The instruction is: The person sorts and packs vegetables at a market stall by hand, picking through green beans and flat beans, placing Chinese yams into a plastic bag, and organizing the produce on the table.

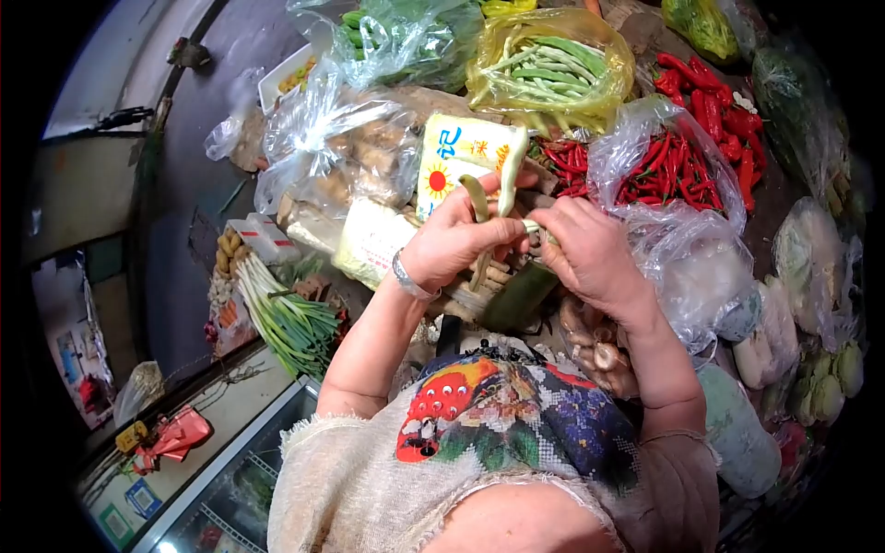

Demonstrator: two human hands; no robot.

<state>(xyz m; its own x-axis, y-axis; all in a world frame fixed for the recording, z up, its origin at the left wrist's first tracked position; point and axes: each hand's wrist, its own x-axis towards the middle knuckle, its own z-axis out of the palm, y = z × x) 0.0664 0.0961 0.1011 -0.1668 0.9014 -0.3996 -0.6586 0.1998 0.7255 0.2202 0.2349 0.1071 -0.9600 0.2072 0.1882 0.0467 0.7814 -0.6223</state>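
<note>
Pale green beans (509, 180) stand up out of my left hand (466, 235), whose fingers are wrapped round them. Close beside it on the right, my right hand (585, 247) pinches the end of a bean between thumb and fingers. The two hands nearly touch. Behind them lies a yellow and white printed packet (441, 175) with a red sun on it. A dark green gourd-like vegetable (521, 297) is just below the hands. Farther back, an open yellow plastic bag (489, 88) holds more green beans (553, 74).
Red chillies (678, 170) and larger red peppers (714, 111) lie at the right. Brown mushrooms (604, 355) are below my right hand. Green onions (286, 313) lie at the left, above a glass-topped case (230, 479). Pale green winter melon (737, 433) sits at lower right.
</note>
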